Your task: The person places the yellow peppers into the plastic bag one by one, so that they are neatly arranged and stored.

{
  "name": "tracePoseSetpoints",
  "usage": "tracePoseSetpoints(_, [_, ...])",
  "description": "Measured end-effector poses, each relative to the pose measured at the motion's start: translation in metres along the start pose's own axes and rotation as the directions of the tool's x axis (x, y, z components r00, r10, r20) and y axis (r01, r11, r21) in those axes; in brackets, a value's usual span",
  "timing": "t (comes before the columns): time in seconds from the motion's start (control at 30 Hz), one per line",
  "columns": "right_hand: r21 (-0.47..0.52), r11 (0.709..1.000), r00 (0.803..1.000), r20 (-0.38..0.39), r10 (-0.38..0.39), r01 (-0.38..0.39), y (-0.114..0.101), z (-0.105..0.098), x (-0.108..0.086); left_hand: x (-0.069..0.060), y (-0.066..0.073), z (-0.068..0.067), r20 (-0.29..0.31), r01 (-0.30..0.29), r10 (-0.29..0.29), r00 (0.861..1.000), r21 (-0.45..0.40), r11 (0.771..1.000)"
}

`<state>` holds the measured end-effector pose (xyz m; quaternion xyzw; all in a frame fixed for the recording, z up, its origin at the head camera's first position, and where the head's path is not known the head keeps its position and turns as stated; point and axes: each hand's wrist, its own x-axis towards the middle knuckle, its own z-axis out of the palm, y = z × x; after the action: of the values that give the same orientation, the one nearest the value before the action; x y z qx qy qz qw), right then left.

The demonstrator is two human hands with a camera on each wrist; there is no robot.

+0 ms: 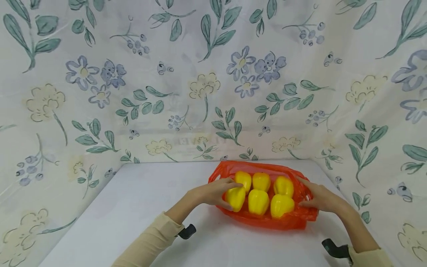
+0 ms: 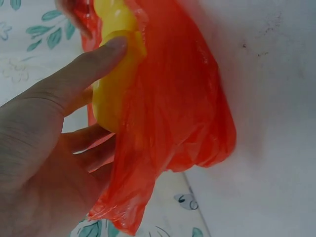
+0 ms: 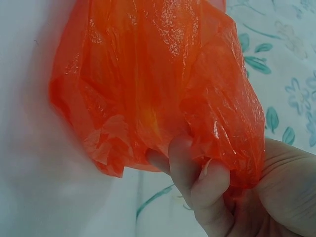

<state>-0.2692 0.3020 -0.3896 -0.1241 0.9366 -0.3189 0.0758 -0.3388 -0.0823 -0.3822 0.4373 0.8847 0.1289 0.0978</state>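
Observation:
Several yellow bell peppers (image 1: 258, 202) lie in two rows inside a red plastic bag (image 1: 253, 221), whose mouth is spread open. My left hand (image 1: 214, 192) holds the front-left pepper (image 1: 236, 200) at the bag's left side. In the left wrist view the thumb lies on that yellow pepper (image 2: 109, 96), the other fingers reach behind it, and red film hides part of it. On the other side, my right hand (image 1: 321, 198) grips the right edge of the bag. The right wrist view has its fingers (image 3: 210, 185) curled into the crumpled red film (image 3: 148, 74).
The bag sits on a white table (image 1: 150, 200), right of its middle. A floral cloth (image 1: 207, 92) hangs behind the table and along both sides. Black wrist mounts (image 1: 187, 231) show at both sleeves.

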Motion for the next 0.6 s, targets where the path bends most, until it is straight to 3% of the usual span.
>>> tracePoseSetpoints(0.3, [0.001, 1.000, 1.000, -0.010, 0.009, -0.009, 0.002, 0.000, 0.002, 0.016, -0.008, 0.008, 0.009, 0.027, -0.027, 1.000, 0.024, 0.999])
tracePoseSetpoints(0.6, [0.009, 1.000, 1.000, -0.002, 0.008, -0.008, 0.003, 0.002, 0.002, 0.020, -0.012, 0.015, 0.020, 0.026, -0.027, 0.999, 0.032, 0.999])
